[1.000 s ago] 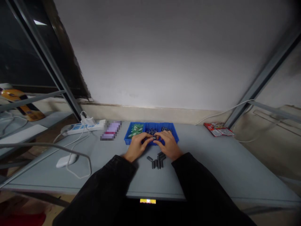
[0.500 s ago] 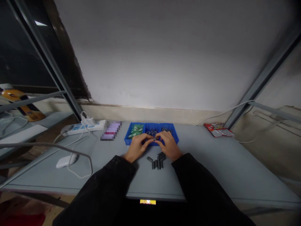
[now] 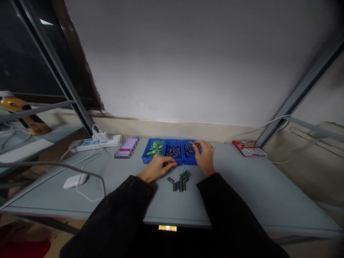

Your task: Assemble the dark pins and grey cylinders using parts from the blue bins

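Observation:
My right hand [image 3: 205, 156] is over the right bin [image 3: 190, 162] of a blue three-part tray, with thumb and fingers closed on a small grey cylinder [image 3: 191, 142]. More dark grey cylinders [image 3: 189, 148] lie in that bin. Near the front rim of the middle bin [image 3: 178, 163], my left hand [image 3: 158, 167] has its fingertips pressed together; whatever they may hold is too small to make out. That bin contains many small shiny metal pins [image 3: 173, 151]. Green and whitish pieces [image 3: 155, 147] fill the left bin [image 3: 146, 161]. Several dark cylinders [image 3: 181, 182] lie loose on the table between my forearms.
A phone [image 3: 127, 147] with a blurred screen lies left of the bins, beside a white power strip [image 3: 111, 142]. Cables and a white mouse-like object [image 3: 73, 181] occupy the table's left side. A red packet [image 3: 249, 148] is at the right rear, near a metal post.
My hands have separated. The right hand moved from the middle, where it met the left, to the right bin. My left hand stayed near the middle bin's front, slightly lower.

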The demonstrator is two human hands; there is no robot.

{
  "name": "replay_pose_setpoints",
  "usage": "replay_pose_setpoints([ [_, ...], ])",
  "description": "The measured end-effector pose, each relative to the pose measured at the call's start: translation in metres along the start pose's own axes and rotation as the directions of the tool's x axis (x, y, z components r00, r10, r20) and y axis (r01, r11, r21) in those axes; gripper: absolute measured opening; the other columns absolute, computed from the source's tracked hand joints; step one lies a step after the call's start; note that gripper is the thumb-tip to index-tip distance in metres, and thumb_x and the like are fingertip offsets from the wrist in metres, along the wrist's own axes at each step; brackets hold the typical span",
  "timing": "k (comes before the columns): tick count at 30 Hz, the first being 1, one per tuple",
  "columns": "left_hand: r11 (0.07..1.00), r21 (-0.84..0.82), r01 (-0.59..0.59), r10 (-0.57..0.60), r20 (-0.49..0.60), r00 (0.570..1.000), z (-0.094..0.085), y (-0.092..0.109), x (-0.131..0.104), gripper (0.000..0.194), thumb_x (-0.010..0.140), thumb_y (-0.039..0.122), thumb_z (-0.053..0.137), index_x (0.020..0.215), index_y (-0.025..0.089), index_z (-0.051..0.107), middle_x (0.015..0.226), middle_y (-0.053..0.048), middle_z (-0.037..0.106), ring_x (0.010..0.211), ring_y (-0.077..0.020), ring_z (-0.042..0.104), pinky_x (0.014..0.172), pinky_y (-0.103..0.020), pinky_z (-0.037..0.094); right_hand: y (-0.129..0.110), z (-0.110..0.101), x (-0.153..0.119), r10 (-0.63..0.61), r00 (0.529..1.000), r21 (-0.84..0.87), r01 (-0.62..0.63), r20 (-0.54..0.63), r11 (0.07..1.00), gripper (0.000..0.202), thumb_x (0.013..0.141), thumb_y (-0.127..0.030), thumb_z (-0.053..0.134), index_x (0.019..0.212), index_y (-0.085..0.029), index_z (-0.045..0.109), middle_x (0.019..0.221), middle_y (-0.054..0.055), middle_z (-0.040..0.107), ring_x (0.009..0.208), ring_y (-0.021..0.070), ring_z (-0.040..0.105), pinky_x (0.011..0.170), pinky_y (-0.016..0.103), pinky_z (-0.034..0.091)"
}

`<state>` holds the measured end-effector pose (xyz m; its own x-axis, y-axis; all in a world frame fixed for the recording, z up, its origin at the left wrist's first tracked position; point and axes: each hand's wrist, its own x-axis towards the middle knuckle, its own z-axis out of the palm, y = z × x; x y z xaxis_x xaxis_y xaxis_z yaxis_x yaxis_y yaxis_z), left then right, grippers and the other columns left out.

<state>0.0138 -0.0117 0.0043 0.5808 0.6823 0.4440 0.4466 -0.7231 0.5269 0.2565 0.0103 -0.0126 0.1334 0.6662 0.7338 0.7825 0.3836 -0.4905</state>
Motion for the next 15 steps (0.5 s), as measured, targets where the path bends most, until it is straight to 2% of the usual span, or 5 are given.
replay_pose_setpoints([
  [2, 0.999, 0.038, -0.031, 0.026, 0.126, 0.992, -0.003, 0.0, -0.003, 0.02, 0.099, 0.029, 0.061, 0.098, 0.018, 0.076, 0.077, -0.003, 0.075, 0.063, -0.013, 0.065, 0.065, -0.025, 0.048, 0.009, 0.0, 0.002, 0.073, 0.997, -0.029, -0.073, 0.014, 0.997, 0.015, 0.094, -0.029, 0.056, 0.097, -0.021, 0.068, 0.092, 0.005, 0.072, 0.091, 0.0239, 0.059, 0.091, 0.04, 0.03],
  [4, 0.997, 0.061, -0.05, 0.038, 0.181, 0.983, -0.006, -0.001, -0.008, 0.022, 0.1, 0.031, 0.059, 0.097, 0.017, 0.076, 0.075, -0.003, 0.073, 0.062, -0.0134, 0.064, 0.064, -0.025, 0.046, 0.013, 0.001, 0.001, 0.113, 0.992, -0.048, -0.11, 0.061, 0.993, 0.013, 0.091, -0.027, 0.057, 0.094, -0.021, 0.069, 0.088, 0.004, 0.073, 0.09, 0.0246, 0.059, 0.09, 0.04, 0.028],
  [7, 0.998, 0.055, -0.014, 0.002, 0.21, 0.978, -0.01, -0.003, -0.019, 0.024, 0.099, 0.036, 0.061, 0.094, 0.017, 0.077, 0.066, -0.002, 0.069, 0.057, -0.0129, 0.06, 0.059, -0.024, 0.043, 0.016, 0.006, -0.003, 0.113, 0.986, -0.072, -0.105, 0.121, 0.992, 0.011, 0.087, -0.023, 0.059, 0.091, -0.022, 0.069, 0.083, 0.004, 0.072, 0.091, 0.0264, 0.057, 0.089, 0.042, 0.026],
  [10, 0.998, 0.016, 0.058, -0.06, 0.245, 0.968, -0.013, -0.004, -0.028, 0.027, 0.094, 0.042, 0.067, 0.099, 0.018, 0.077, 0.062, 0.0, 0.065, 0.054, -0.0124, 0.057, 0.056, -0.023, 0.041, 0.018, 0.009, -0.007, 0.087, 0.986, -0.086, -0.075, 0.144, 0.993, 0.011, 0.086, -0.022, 0.059, 0.088, -0.023, 0.069, 0.079, 0.004, 0.072, 0.092, 0.0279, 0.055, 0.09, 0.044, 0.025],
  [15, 0.986, -0.091, 0.142, -0.109, 0.302, 0.947, -0.012, -0.007, -0.032, 0.031, 0.086, 0.042, 0.075, 0.103, 0.016, 0.077, 0.061, 0.003, 0.059, 0.051, -0.0114, 0.051, 0.051, -0.021, 0.036, 0.02, 0.01, -0.007, 0.025, 0.989, -0.033, -0.02, 0.146, 0.999, 0.021, 0.091, -0.022, 0.053, 0.103, -0.023, 0.07, 0.087, 0.006, 0.076, 0.095, 0.0272, 0.057, 0.092, 0.045, 0.026],
])
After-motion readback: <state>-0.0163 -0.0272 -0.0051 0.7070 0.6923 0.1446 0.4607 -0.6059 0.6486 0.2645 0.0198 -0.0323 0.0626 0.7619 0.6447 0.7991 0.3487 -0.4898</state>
